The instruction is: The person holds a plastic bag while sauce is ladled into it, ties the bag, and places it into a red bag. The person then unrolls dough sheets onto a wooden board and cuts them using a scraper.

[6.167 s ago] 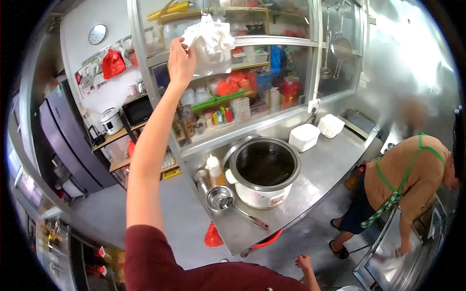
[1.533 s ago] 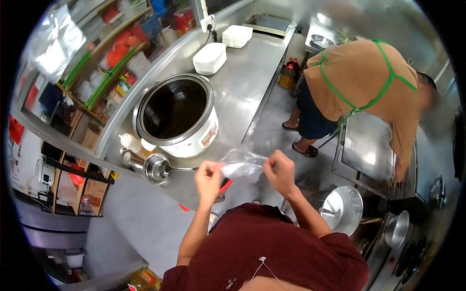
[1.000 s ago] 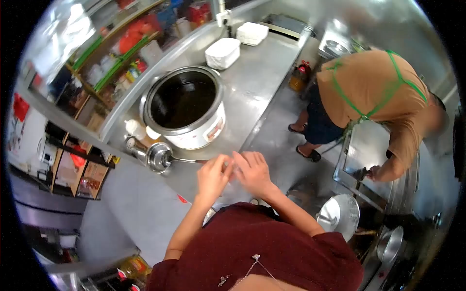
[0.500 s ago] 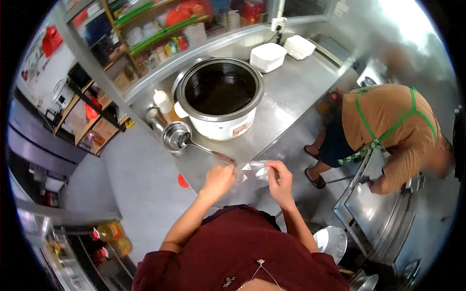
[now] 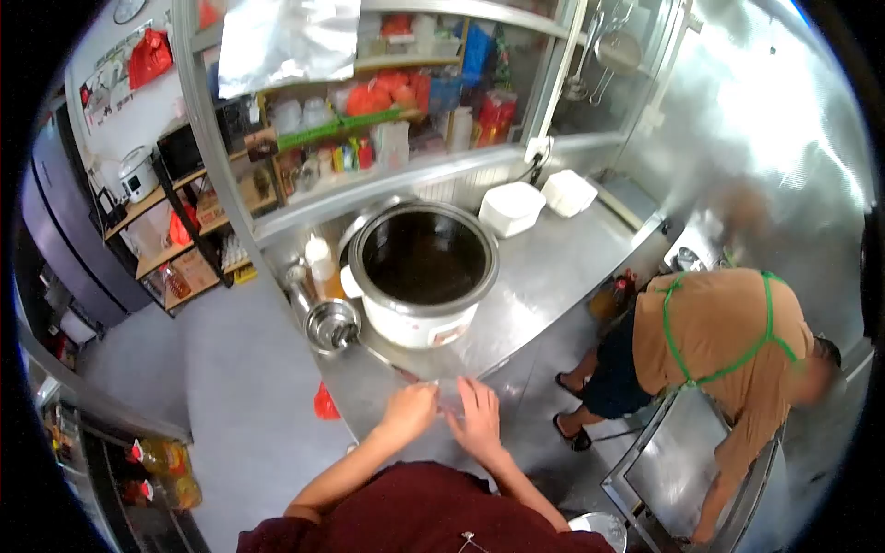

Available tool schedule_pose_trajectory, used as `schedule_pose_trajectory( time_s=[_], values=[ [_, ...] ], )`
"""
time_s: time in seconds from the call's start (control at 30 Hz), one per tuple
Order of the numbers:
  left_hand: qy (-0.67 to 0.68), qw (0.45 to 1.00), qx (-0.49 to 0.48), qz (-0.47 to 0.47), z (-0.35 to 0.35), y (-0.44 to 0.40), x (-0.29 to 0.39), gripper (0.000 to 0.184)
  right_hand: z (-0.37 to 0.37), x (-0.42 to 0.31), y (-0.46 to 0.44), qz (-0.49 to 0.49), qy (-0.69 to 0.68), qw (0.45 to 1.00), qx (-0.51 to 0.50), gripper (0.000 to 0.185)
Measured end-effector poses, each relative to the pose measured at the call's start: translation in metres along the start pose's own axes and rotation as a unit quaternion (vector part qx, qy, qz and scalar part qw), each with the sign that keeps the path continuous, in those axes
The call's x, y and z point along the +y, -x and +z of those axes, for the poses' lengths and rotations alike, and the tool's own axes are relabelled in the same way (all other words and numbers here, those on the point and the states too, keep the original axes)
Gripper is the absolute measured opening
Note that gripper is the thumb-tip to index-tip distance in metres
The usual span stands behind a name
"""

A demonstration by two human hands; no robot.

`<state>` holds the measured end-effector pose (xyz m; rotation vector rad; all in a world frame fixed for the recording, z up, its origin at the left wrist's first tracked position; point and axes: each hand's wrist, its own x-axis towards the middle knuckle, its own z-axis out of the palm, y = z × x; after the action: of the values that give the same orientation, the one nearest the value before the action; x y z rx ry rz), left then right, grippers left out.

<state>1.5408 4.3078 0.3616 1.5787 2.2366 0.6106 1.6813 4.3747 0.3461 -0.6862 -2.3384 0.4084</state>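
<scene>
Two bare hands held one thin piece of clear plastic (image 5: 449,397) between them, near the front edge of one steel worktop (image 5: 544,281). The left hand (image 5: 411,411) was curled closed, gripping the plastic; the right hand (image 5: 476,420) had its fingers raised and close together against it, though whether they pinched it could not be told. On the worktop stood one large white cooker (image 5: 418,329) with its top uncovered and dark inside, one squeeze bottle (image 5: 323,267), one small metal pot (image 5: 324,339) with one ladle (image 5: 373,352) in it, and two stacks of white containers (image 5: 512,210). The ladle's handle slanted out of the pot toward the hands, lying between them and the cooker. One red bag (image 5: 325,403) showed below the worktop's corner, and two bottles with red caps (image 5: 169,458) were at the lower left. One other person (image 5: 719,332), in green apron straps, bent over a metal unit (image 5: 682,461) off to the right, well apart from the hands. The small part of the plastic that showed spanned sideways from hand to hand; fingers covered much of the rest, so its long axis and the way it pointed could not be told.
</scene>
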Motion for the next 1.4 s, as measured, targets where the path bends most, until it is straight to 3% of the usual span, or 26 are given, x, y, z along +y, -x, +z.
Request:
schedule_pose_trajectory(
  time_s=[0.13,0.23,0.37,0.47,0.57,0.63,0.7,0.77,0.87,0.97,1.1,1.23,1.27,1.37,1.4],
  values=[
    [-0.013,1.000,0.010,0.012,0.002,0.001,-0.011,0.025,0.004,0.017,0.009,0.038,-0.051,0.997,0.050,0.025],
    [0.024,0.999,-0.001,0.039,0.001,0.007,-0.024,0.030,-0.004,0.023,0.011,0.105,-0.163,0.978,0.072,0.017],
    [0.066,0.996,-0.020,0.053,-0.005,0.029,-0.027,0.034,0.001,0.024,0.011,0.099,-0.140,0.981,0.085,0.020],
    [-0.001,0.996,-0.090,0.012,-0.004,0.044,-0.045,0.028,0.004,0.026,0.010,0.137,-0.143,0.977,0.078,0.024],
    [0.087,0.993,-0.027,-0.078,-0.021,0.050,-0.042,0.027,0.007,0.023,0.004,0.141,-0.174,0.972,0.067,0.028],
    [0.210,0.969,0.091,-0.088,-0.015,0.052,-0.050,0.027,0.012,0.019,0.001,0.129,-0.184,0.973,0.049,0.030],
    [0.415,0.900,0.068,-0.116,-0.011,0.052,-0.063,0.033,0.018,0.010,-0.001,0.108,-0.184,0.977,0.023,0.032],
    [0.512,0.839,0.073,-0.169,-0.029,0.056,-0.046,0.048,0.028,0.000,-0.003,0.084,-0.198,0.976,0.012,0.032],
    [0.223,0.954,0.136,-0.145,-0.031,0.068,-0.032,0.057,0.037,-0.017,-0.002,0.073,-0.232,0.970,-0.015,0.032],
    [0.124,0.959,0.217,-0.133,-0.018,0.070,-0.042,0.059,0.046,-0.029,-0.003,0.074,-0.275,0.958,-0.027,0.031],
    [0.178,0.940,0.212,-0.198,-0.026,0.075,-0.061,0.051,0.037,-0.045,-0.013,0.125,-0.365,0.921,-0.052,0.029],
    [0.211,0.928,0.258,-0.167,-0.025,0.084,-0.077,0.043,0.043,-0.043,-0.014,0.106,-0.369,0.923,-0.022,0.030],
    [0.220,0.925,0.261,-0.170,-0.026,0.086,-0.080,0.033,0.044,-0.041,-0.014,0.105,-0.363,0.925,-0.025,0.031],
    [0.207,0.934,0.208,-0.203,-0.030,0.093,-0.094,0.016,0.045,-0.046,-0.017,0.104,-0.341,0.934,-0.020,0.031],
    [0.280,0.921,0.177,-0.205,-0.033,0.096,-0.098,0.012,0.044,-0.047,-0.016,0.106,-0.332,0.937,-0.015,0.031]
  ],
)
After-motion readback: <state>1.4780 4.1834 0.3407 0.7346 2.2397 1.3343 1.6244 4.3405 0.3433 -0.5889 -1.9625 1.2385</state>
